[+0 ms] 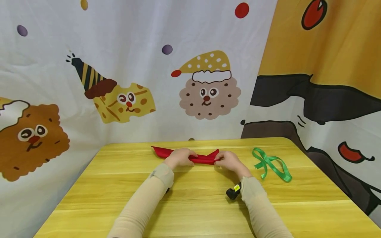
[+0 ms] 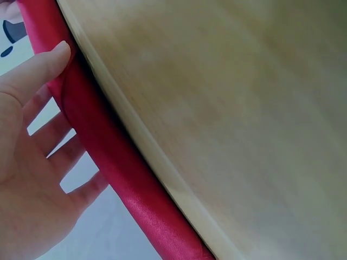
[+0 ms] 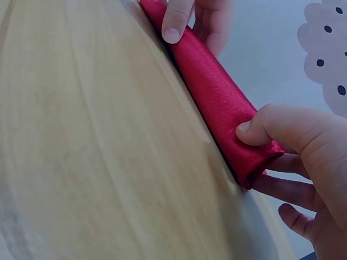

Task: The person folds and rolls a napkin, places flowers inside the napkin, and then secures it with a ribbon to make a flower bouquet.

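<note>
A red, shiny cloth (image 1: pixel 205 160) lies rolled into a long tube near the far edge of the table. Its left end (image 1: pixel 162 152) spreads into a loose point, and a small corner sticks up near the right end. My left hand (image 1: pixel 179 157) grips the roll around its middle; in the left wrist view the thumb lies on top of the cloth (image 2: pixel 127 168) with the fingers behind it. At the right end, my right hand (image 1: pixel 230 161) pinches the cloth (image 3: pixel 217 86) between thumb and fingers, and the roll's open end shows in the right wrist view.
A loosely looped green ribbon (image 1: pixel 272 162) lies on the wooden table (image 1: pixel 196 211), right of my right hand. Behind the table hangs a white and yellow curtain (image 1: pixel 134 39) printed with cartoon figures. A black device (image 1: pixel 233 192) sits at my right wrist.
</note>
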`<act>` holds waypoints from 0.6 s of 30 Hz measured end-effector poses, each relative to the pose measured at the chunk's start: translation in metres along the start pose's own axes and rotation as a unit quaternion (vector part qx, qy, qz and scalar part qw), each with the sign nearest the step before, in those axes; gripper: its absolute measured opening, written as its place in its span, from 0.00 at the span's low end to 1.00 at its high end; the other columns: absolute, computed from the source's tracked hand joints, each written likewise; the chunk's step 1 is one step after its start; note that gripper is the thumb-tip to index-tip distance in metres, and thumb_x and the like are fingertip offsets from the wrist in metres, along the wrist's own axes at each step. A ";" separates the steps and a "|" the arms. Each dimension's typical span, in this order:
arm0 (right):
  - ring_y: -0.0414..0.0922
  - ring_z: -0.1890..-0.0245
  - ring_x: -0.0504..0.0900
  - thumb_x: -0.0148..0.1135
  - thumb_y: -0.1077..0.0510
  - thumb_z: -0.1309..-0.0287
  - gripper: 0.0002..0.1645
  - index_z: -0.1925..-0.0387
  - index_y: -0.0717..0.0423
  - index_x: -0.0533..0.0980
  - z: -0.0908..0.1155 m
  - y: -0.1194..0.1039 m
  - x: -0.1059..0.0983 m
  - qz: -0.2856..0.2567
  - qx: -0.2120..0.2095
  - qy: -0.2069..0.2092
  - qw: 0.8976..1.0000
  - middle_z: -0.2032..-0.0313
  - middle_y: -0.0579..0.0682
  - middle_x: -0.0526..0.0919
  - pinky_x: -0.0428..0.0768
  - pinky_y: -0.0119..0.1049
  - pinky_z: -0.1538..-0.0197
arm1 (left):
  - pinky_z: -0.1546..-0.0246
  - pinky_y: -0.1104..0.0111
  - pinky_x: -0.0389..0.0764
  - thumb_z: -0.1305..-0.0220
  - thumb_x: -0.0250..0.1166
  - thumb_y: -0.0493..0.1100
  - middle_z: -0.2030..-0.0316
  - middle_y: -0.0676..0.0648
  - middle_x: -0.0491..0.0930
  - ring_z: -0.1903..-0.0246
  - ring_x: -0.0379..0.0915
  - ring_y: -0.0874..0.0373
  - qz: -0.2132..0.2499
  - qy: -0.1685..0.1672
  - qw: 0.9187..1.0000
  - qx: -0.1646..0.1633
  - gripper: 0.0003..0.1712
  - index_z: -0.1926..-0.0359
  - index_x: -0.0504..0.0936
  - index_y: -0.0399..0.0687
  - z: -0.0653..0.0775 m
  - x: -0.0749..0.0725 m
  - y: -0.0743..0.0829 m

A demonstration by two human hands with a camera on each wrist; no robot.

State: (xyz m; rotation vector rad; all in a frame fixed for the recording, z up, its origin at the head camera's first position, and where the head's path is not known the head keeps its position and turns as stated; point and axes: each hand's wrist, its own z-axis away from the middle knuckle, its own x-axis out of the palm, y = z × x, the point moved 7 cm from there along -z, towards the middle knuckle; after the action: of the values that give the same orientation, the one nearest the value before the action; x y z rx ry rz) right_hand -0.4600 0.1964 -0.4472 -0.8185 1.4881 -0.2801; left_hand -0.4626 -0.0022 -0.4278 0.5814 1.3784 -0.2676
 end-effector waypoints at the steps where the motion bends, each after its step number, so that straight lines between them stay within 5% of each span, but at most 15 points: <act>1: 0.42 0.77 0.71 0.69 0.58 0.49 0.03 0.70 0.52 0.84 0.000 0.000 -0.001 0.000 0.001 -0.002 1.000 0.72 0.43 0.81 0.71 0.36 0.71 | 0.39 0.52 0.64 0.40 0.69 0.51 0.42 0.56 0.76 0.39 0.68 0.54 0.002 0.000 1.000 -0.003 0.25 0.41 0.79 0.63 -0.001 0.000 0.000; 18: 0.43 0.76 0.70 0.66 0.59 0.45 0.03 0.72 0.54 0.82 0.002 0.001 -0.005 -0.044 0.014 -0.012 0.999 0.75 0.44 0.80 0.68 0.36 0.70 | 0.44 0.60 0.72 0.38 0.68 0.51 0.49 0.57 0.81 0.45 0.74 0.55 0.018 0.012 1.000 -0.002 0.18 0.47 0.84 0.59 0.000 -0.007 0.006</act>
State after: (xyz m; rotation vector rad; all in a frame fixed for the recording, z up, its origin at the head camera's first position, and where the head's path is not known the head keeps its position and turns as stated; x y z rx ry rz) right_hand -0.4593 0.2008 -0.4440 -0.8638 1.4250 -0.3560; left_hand -0.4606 0.0015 -0.4199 0.6086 1.3894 -0.2293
